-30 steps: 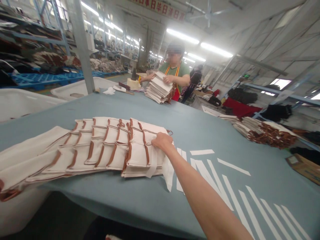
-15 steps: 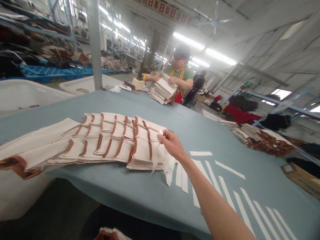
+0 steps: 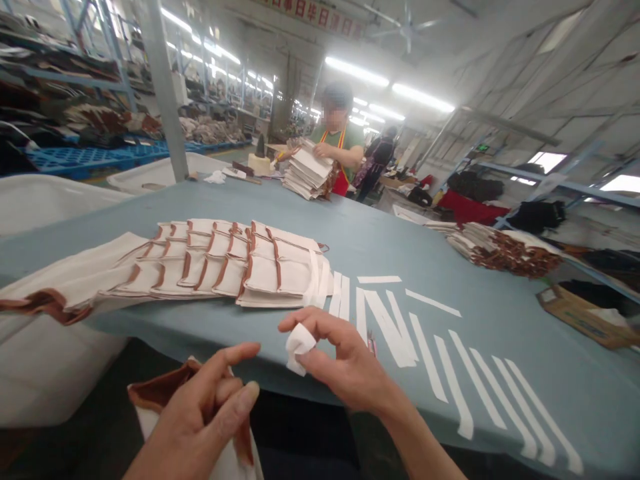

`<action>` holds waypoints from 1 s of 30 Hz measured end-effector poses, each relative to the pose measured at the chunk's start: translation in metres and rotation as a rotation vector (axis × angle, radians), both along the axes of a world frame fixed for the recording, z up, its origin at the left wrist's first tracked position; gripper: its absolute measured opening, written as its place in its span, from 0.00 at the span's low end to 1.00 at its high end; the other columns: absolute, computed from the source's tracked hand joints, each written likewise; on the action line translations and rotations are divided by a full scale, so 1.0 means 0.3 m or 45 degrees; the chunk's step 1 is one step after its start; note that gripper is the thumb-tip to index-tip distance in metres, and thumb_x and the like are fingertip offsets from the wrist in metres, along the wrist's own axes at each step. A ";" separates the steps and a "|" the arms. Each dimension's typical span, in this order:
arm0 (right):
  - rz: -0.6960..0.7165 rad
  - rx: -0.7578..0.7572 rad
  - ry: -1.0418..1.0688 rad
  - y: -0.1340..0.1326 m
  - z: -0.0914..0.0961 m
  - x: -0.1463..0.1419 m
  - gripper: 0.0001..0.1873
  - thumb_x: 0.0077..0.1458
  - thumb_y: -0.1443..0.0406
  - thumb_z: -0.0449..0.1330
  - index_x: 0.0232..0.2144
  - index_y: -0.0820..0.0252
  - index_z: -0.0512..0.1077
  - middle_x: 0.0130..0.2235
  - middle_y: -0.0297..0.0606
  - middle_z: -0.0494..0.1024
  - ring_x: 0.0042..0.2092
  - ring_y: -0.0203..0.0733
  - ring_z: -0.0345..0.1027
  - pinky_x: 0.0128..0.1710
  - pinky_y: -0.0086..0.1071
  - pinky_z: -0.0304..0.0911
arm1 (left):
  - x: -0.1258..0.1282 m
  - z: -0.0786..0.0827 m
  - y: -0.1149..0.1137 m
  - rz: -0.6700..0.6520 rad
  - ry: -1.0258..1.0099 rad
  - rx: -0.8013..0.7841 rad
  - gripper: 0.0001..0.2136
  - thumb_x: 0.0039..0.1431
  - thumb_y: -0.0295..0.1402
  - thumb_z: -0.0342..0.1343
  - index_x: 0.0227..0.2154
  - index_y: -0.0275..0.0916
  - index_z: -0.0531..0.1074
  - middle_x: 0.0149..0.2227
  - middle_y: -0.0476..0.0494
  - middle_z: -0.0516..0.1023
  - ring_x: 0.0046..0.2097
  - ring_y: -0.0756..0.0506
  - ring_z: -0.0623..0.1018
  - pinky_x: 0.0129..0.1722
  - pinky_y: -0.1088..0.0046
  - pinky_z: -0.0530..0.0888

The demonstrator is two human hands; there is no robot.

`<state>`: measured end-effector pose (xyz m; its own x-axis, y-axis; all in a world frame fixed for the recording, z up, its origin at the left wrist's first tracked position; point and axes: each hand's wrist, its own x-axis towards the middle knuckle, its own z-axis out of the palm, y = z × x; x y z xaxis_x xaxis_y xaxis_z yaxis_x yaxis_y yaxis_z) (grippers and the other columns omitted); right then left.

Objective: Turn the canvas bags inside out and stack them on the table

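Observation:
My right hand [image 3: 345, 360], over the table's near edge, pinches a curled white strip [image 3: 300, 343] between thumb and fingers. A small pinkish metal tool [image 3: 371, 343] shows just behind that hand; whether the hand holds it is unclear. My left hand [image 3: 207, 407] is lower left, index finger and thumb apart, the other fingers curled. Behind and below it is a cream fabric piece [image 3: 245, 460] with brown trim, partly hidden by the hand. On the table lies an overlapping row of similar cream, brown-edged pieces [image 3: 260, 270], with white strips [image 3: 316, 280] draped over its right end.
Several loose white strips [image 3: 425, 353] lie on the blue-green tabletop [image 3: 365, 247]. Across the table a person [image 3: 337, 143] handles a cream stack [image 3: 310, 173]. More brown-edged pieces [image 3: 505, 250] and a cardboard box [image 3: 580, 313] are at right; a white bin [image 3: 45, 200] stands left.
My right hand has moved from the row's right end down toward me, carrying a white strip. My left hand has come into view with the fabric piece below it.

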<state>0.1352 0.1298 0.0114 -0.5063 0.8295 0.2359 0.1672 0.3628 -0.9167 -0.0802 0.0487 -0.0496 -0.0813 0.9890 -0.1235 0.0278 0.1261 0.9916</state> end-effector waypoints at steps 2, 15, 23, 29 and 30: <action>0.017 0.106 0.013 -0.074 0.012 0.020 0.05 0.63 0.69 0.65 0.33 0.55 0.75 0.53 0.42 0.85 0.55 0.45 0.78 0.57 0.39 0.69 | 0.029 0.054 0.002 -0.218 -0.117 -0.034 0.31 0.62 0.58 0.67 0.59 0.41 0.80 0.20 0.56 0.75 0.23 0.45 0.77 0.28 0.74 0.73; -0.134 0.305 0.120 -0.281 -0.069 0.107 0.06 0.62 0.72 0.64 0.34 0.55 0.75 0.43 0.40 0.86 0.46 0.43 0.80 0.51 0.35 0.72 | 0.152 0.059 -0.109 -0.427 -0.102 -0.025 0.28 0.66 0.61 0.63 0.26 0.39 0.72 0.29 0.51 0.66 0.32 0.47 0.65 0.33 0.76 0.68; -0.174 0.444 -0.019 -0.310 -0.047 0.113 0.08 0.67 0.72 0.57 0.36 0.56 0.73 0.41 0.44 0.85 0.45 0.47 0.78 0.51 0.40 0.71 | 0.175 0.070 -0.112 -0.380 -0.061 -0.035 0.28 0.64 0.60 0.65 0.25 0.39 0.72 0.26 0.52 0.65 0.29 0.48 0.63 0.30 0.77 0.67; -0.191 0.288 0.018 -0.320 -0.045 0.108 0.08 0.70 0.68 0.57 0.38 0.56 0.75 0.40 0.42 0.85 0.43 0.46 0.78 0.49 0.38 0.72 | 0.180 0.024 -0.137 -0.291 -0.414 -0.264 0.25 0.58 0.58 0.72 0.30 0.37 0.79 0.30 0.48 0.75 0.34 0.45 0.73 0.34 0.75 0.74; -0.233 0.202 0.067 -0.324 -0.053 0.099 0.05 0.69 0.67 0.60 0.39 0.56 0.76 0.42 0.42 0.85 0.44 0.45 0.79 0.50 0.38 0.72 | 0.182 0.021 -0.144 -0.241 -0.432 -0.272 0.23 0.58 0.56 0.72 0.32 0.37 0.81 0.32 0.46 0.79 0.36 0.43 0.76 0.35 0.73 0.76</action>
